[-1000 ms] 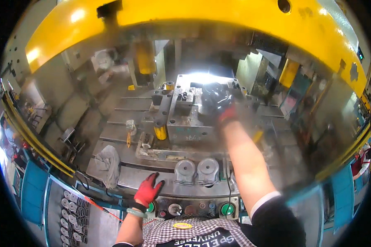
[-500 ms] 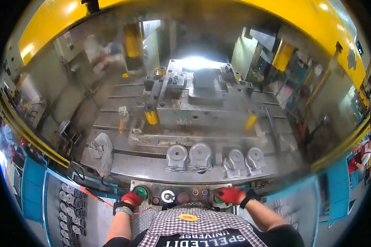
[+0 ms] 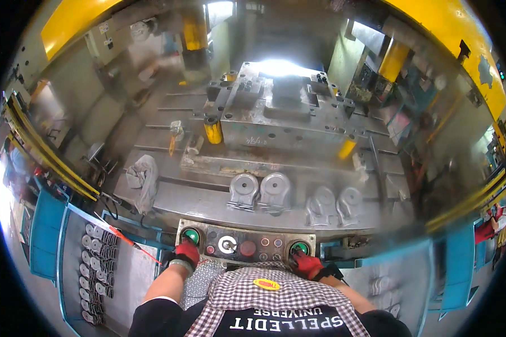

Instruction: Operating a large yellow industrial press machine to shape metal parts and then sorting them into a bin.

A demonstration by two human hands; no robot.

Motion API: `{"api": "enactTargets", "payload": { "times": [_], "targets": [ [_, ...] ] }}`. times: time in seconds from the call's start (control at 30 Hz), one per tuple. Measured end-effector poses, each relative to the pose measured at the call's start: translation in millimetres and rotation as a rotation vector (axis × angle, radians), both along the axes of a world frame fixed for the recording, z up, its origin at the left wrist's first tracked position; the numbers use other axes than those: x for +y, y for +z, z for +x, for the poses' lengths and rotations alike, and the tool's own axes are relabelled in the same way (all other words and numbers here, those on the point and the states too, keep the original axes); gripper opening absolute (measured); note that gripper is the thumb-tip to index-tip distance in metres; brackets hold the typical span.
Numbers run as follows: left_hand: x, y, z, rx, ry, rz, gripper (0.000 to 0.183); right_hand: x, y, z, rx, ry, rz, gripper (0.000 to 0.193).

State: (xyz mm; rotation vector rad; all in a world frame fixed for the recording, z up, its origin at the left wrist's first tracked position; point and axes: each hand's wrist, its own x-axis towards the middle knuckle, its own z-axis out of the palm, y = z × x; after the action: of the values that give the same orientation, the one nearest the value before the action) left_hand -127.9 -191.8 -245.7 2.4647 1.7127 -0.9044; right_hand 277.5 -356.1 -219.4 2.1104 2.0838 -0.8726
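Observation:
Both my hands wear red gloves and rest at a control panel in front of my body. My left hand lies at the near edge of the left green button, fingers reaching toward it. At the right end, my right hand has its fingers stretched to the near side of another green button. Neither hand holds anything. Between them sit a red button and a white-ringed selector switch. Whether the fingertips press the buttons I cannot tell.
Beyond the panel, formed metal parts stand in two pairs on the press bed. A die block with yellow posts sits farther back. A grey cloth and a brush lie left. Bins with more parts flank me.
My hands have drawn back toward me, uncovering more of both green buttons. The whole view has shifted, so the press and panel appear higher.

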Motion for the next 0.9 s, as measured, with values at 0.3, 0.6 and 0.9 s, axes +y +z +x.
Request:
{"api": "enactTargets", "payload": {
  "times": [0.3, 0.6, 0.9],
  "targets": [
    [1.8, 15.6, 7.6, 0.005, 0.042, -0.025, 0.045, -1.3, -21.1, 6.2, -0.022, -0.007, 0.009, 0.056],
    [9.7, -30.7, -3.2, 0.118, -0.015, -0.012, 0.042, -1.9, -10.3, 4.7, -0.058, 0.050, 0.024, 0.054],
    [2.9, -11.1, -8.8, -0.025, 0.035, -0.039, 0.041, -2.9, -10.6, 3.5, -0.037, 0.078, 0.133, 0.055]
  ]
}}
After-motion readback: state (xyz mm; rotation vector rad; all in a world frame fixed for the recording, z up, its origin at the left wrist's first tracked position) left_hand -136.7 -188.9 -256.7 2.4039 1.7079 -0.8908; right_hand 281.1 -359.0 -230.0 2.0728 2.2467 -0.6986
